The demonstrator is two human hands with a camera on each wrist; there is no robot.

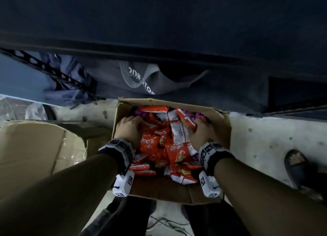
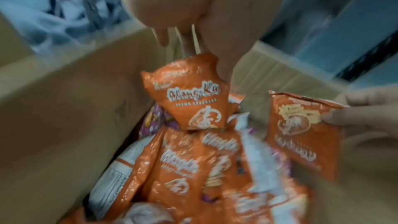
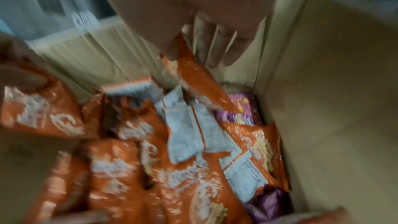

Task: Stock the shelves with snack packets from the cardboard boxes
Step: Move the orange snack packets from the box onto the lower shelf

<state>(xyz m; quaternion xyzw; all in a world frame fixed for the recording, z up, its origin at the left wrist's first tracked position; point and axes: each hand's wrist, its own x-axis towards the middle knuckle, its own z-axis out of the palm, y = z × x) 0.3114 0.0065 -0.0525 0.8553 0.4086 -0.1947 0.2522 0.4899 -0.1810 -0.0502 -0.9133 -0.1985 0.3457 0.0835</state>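
An open cardboard box [image 1: 159, 189] sits on the floor in front of me, full of orange snack packets [image 1: 178, 152] with a few purple ones [image 3: 243, 108] underneath. Both hands are inside it. My left hand [image 1: 131, 127] works at the box's left side; in the left wrist view this left hand [image 2: 193, 52] pinches the top edge of one orange packet [image 2: 189, 94] between thumb and fingers. My right hand [image 1: 200, 131] is at the right side; the right wrist view shows the right hand [image 3: 198, 57] pinching another orange packet [image 3: 200, 77]. Both wrist views are blurred.
A dark shelf rack [image 1: 159, 40] hangs over the box, with a perforated metal upright [image 1: 44, 67] at left. Grey lettered cloth [image 1: 141, 79] lies behind the box. A second cardboard box [image 1: 35, 150] and plastic wrap [image 1: 17, 108] lie at left. A sandalled foot [image 1: 297, 166] stands at right.
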